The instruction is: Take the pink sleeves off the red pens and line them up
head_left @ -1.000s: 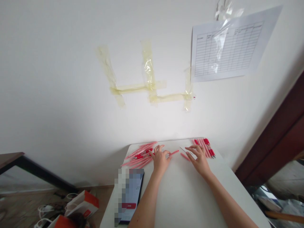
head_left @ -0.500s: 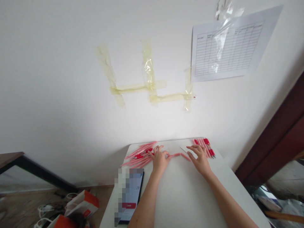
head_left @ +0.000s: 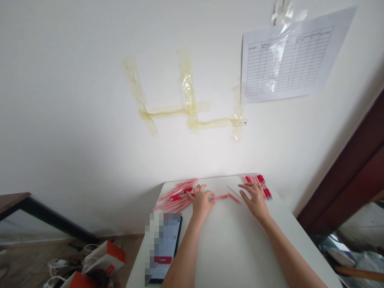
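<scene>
My left hand rests at the back of the white table with its fingers spread. Its thumb side is beside a pink pen barrel piece, and its other fingertips reach toward a pile of pink pens with red parts. Across from it, my right hand hovers with fingers apart, holding nothing I can see. Close to its fingertips lie a thin pale pen refill and a second, short pink barrel piece. Behind its fingers is a row of pink and red pens, partly hidden.
A phone or tablet, partly pixelated, lies at the left of the white table. The wall behind carries yellowish tape and a printed sheet. Orange-and-white boxes and cables are on the floor at left.
My right hand has shifted slightly right, away from the refill and the short pink piece. My left thumb has drawn back a little from the other pink piece.
</scene>
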A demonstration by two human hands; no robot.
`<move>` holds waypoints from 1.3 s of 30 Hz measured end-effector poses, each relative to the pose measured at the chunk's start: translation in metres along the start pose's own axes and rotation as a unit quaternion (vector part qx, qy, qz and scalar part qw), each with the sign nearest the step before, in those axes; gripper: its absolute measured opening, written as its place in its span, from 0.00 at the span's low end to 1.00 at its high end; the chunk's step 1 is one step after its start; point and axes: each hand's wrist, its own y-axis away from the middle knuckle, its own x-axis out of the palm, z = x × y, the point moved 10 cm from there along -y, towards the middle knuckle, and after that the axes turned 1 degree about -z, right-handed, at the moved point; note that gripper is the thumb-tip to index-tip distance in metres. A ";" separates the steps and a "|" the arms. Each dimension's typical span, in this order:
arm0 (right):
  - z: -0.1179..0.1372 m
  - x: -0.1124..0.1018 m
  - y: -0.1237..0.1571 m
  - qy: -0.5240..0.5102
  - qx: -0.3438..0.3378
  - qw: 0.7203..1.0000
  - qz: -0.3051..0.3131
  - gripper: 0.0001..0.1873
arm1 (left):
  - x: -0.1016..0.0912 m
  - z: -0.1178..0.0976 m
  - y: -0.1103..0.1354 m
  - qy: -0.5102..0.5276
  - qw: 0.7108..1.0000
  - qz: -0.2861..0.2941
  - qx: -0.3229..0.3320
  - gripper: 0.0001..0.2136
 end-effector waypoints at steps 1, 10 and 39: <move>-0.002 0.000 0.000 0.003 0.000 1.000 -0.001 0.20 | 0.000 0.000 0.000 -0.001 1.000 0.000 0.000 0.08; -0.022 -0.007 -0.005 0.037 -0.003 0.999 -0.013 0.17 | -0.002 -0.002 0.001 -0.007 1.000 -0.006 0.007 0.08; -0.022 0.006 0.002 0.166 -0.001 0.985 0.043 0.09 | 0.017 -0.051 0.020 0.012 0.994 0.006 0.108 0.15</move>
